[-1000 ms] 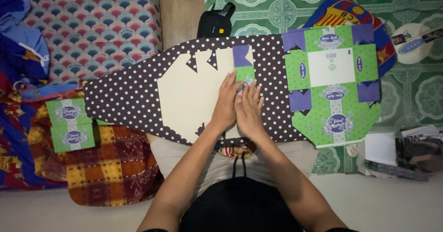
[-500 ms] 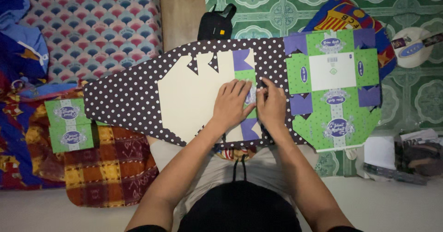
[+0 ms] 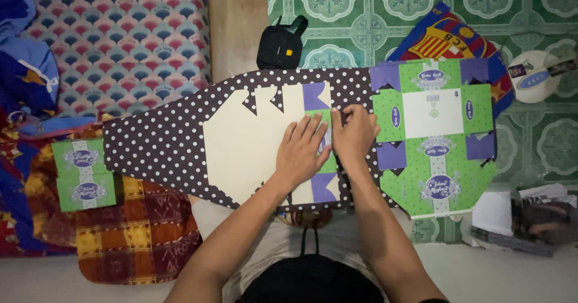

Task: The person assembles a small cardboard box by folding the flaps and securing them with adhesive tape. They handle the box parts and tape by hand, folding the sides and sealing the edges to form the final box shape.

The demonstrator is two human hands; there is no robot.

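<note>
A cream cardboard box blank [image 3: 244, 140] lies printed side down on a dark polka-dot ironing board [image 3: 159, 143]. Its right-hand flap is folded over and shows green and purple print. My left hand [image 3: 304, 149] lies flat on that folded flap, fingers spread. My right hand [image 3: 355, 131] presses on the flap's right edge with curled fingers. A flat stack of green and purple printed box blanks [image 3: 436, 134] rests on the board's right end, just beside my right hand.
A folded green box [image 3: 83, 173] sits on a checked cloth [image 3: 135, 234] at the left. A black bag [image 3: 280, 44] stands beyond the board. A patterned mattress [image 3: 114, 38], tiled floor [image 3: 361, 8], a round white plate [image 3: 536, 77] and papers [image 3: 524, 218] surround the board.
The right flap of the cream blank has been folded over further, showing more printed side. My right hand slid to the right along the fold; my left hand flattened onto the flap.
</note>
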